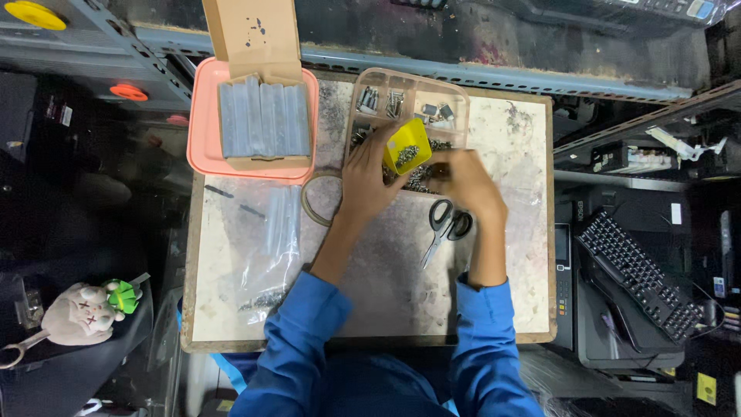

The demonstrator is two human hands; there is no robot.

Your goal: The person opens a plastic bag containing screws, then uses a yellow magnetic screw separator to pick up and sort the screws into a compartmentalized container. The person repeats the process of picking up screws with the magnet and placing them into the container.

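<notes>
Near the far edge of the desk (231, 309), the left hand (369, 179) has its fingers curled around a small yellow cup (407, 147) of screws, tilted over the clear compartment box (448, 100). Just to its right, the right hand (472, 185) rests over the loose screws (417, 181); whether its fingers pinch anything cannot be told. Scissors (446, 225) lie nearer the body.

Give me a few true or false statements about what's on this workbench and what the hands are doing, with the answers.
1. The left hand holds a small yellow cup of metal parts. True.
2. The scissors lie in the pink tray. False: they lie on the worktop, below the right hand.
3. The compartment box is clear plastic. True.
4. The sleeves are red. False: blue.
</notes>
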